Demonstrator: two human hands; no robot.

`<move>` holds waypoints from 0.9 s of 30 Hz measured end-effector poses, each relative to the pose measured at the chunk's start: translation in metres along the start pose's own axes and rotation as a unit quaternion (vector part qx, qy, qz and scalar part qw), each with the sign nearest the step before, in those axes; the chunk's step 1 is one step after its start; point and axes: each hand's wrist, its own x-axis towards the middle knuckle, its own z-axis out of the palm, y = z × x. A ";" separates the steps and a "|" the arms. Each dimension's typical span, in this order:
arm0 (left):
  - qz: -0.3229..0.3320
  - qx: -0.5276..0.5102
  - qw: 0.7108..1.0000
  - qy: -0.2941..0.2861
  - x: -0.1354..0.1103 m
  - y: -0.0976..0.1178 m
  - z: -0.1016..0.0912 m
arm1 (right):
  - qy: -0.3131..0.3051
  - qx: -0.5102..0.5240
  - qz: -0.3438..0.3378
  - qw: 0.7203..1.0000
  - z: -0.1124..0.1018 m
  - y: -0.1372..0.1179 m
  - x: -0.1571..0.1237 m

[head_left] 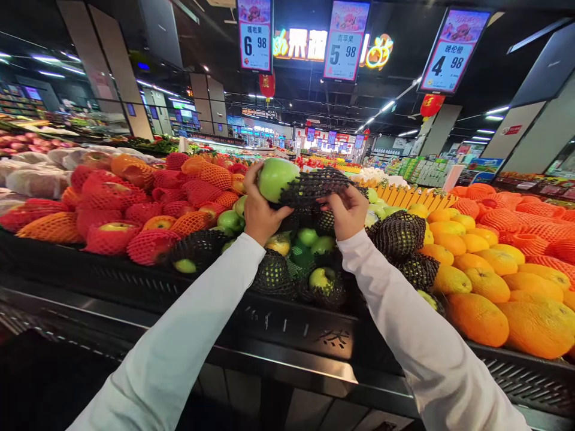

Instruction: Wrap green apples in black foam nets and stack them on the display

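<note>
the person's left grip (262,212) is closed around a green apple (275,176), and the right grip (350,209) pinches a black foam net (314,187) that stretches rightward from the held apple and overlaps its lower right edge. below the held apple, loose and netted green apples (309,237) fill a black crate (300,323). left of it lies fruit in red and orange nets (110,191); right of it, oranges (477,317). above it hang 3 price signs (345,42).
</note>
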 end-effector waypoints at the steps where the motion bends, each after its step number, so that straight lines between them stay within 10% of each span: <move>1: 0.009 -0.012 1.000 0.005 0.000 -0.001 0.000 | -0.009 0.050 0.050 0.997 0.000 0.002 0.002; 6: 0.058 -0.066 0.995 -0.035 0.002 0.002 -0.003 | -0.012 0.171 0.156 0.973 -0.004 0.005 0.011; 17: 0.031 0.028 0.997 -0.065 -0.008 0.004 -0.002 | -0.219 0.029 0.078 0.972 0.000 0.000 0.000; 27: 0.048 0.038 0.984 -0.168 0.003 0.016 -0.001 | -0.129 0.042 0.118 0.984 0.003 0.018 -0.001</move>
